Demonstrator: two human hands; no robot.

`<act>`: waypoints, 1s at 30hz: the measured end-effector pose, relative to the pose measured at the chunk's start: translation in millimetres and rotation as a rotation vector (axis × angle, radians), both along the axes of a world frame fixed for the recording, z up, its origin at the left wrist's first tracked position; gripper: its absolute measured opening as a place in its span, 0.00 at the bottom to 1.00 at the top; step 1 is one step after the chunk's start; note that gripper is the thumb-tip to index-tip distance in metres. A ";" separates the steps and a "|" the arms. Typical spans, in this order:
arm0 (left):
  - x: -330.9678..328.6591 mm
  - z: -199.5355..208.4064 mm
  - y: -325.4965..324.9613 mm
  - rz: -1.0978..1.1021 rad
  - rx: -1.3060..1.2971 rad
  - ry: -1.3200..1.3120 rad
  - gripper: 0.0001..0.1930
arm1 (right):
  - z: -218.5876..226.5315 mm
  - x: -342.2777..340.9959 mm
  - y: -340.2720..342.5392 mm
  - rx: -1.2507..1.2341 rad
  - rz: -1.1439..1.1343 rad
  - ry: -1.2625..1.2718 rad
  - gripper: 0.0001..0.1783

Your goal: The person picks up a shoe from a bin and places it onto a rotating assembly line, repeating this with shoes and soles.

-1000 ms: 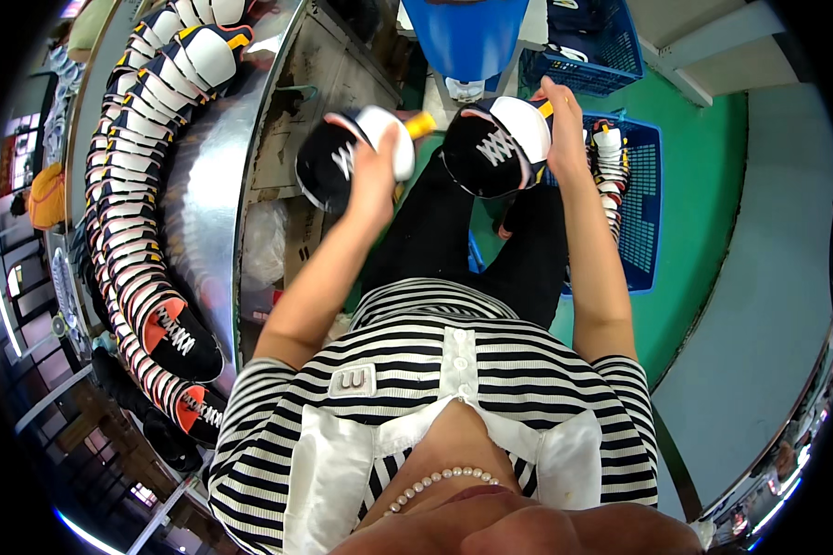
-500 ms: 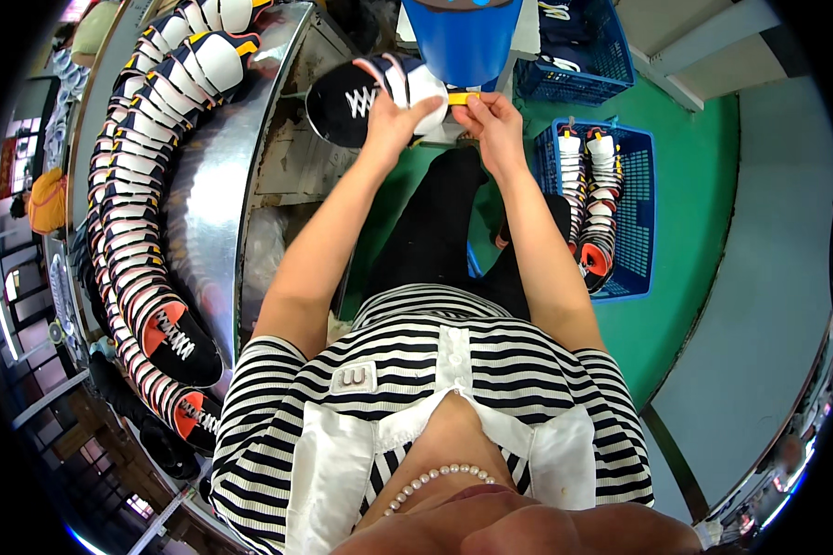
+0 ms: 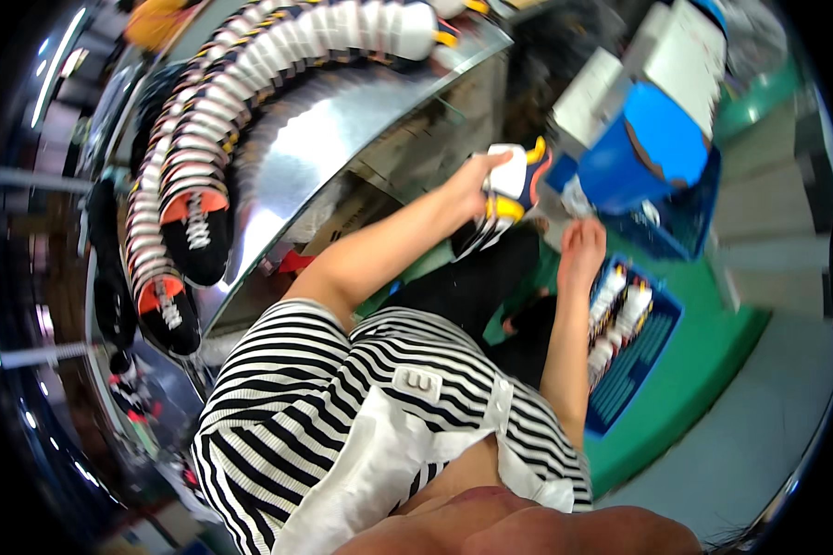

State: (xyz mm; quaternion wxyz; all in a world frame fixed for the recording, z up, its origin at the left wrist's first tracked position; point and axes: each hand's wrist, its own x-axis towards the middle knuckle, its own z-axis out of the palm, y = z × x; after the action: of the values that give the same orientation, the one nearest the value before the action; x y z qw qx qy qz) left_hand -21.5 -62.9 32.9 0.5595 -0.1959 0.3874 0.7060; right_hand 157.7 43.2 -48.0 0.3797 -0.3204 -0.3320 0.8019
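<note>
My left hand [image 3: 477, 183] grips a shoe upper [image 3: 506, 181] in white, dark navy and yellow, with a yellow tab at its heel. The upper is tilted, and its black toe part hangs below my hand, blurred. To its right and apart from it, my right hand [image 3: 583, 248] is raised with its fingers loosely bent and slightly apart. I see nothing in those fingers. A blue bucket [image 3: 611, 166] stands tilted in view just beyond my right hand.
At left a shiny metal table [image 3: 319, 139] carries long curved rows of nested shoe uppers [image 3: 194, 153]. A blue crate [image 3: 652, 356] holding more uppers [image 3: 620, 319] stands on the green floor [image 3: 713, 338] at right. Another blue crate [image 3: 699, 222] sits beside the bucket.
My view has swung left. The shoe upper has turned in my left hand, its heel now upward. My right hand has let go of the yellow tab and moved away from the upper.
</note>
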 end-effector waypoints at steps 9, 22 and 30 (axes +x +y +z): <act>54.4 167.2 -268.5 0.890 -0.392 1.184 0.16 | 122.9 -119.0 -64.1 0.183 0.601 0.097 0.25; -186.7 45.1 -418.2 1.113 -1.209 1.449 0.28 | 106.0 -378.5 32.4 0.152 0.657 -0.149 0.48; -187.6 51.0 -480.6 1.037 -0.635 1.292 0.25 | 140.4 -415.2 -18.1 0.516 0.663 -0.318 0.43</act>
State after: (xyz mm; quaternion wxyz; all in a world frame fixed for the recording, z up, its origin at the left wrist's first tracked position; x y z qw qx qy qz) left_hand -209.1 -543.5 83.9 -0.2393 -0.0560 0.6677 0.7026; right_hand -257.5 25.1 92.4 0.1136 -0.2109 -0.6601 0.7120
